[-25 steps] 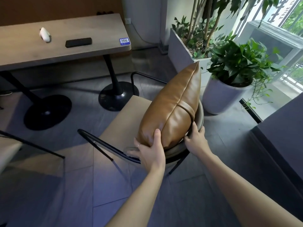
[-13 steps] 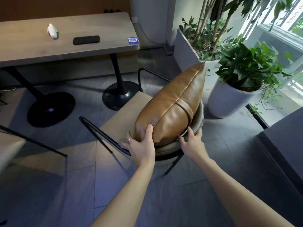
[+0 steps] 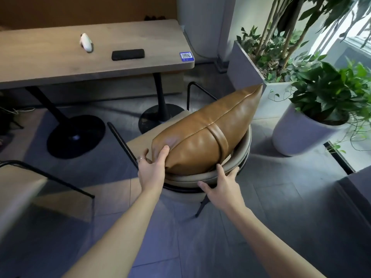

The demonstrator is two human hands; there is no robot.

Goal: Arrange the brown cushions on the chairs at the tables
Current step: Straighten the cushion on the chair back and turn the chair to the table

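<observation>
A brown leather cushion (image 3: 208, 135) with a strap around its middle stands on edge in a beige chair (image 3: 202, 178), leaning against the curved backrest. My left hand (image 3: 151, 169) grips the cushion's near left corner, thumb on top. My right hand (image 3: 222, 184) rests with spread fingers on the backrest rim, just below the cushion's near edge. The chair has thin black arms and legs and faces a wooden table (image 3: 60, 63).
A black phone (image 3: 128, 54), a white device (image 3: 86, 42) and a QR sticker (image 3: 186, 56) lie on the table. Potted plants (image 3: 325, 93) stand at right. Another chair (image 3: 18, 189) is at left. A dark grey block (image 3: 357, 189) sits at far right.
The cushion has settled lower against the backrest. My right hand slid from the cushion's edge onto the chair rim; my left hand shifted to the cushion's corner.
</observation>
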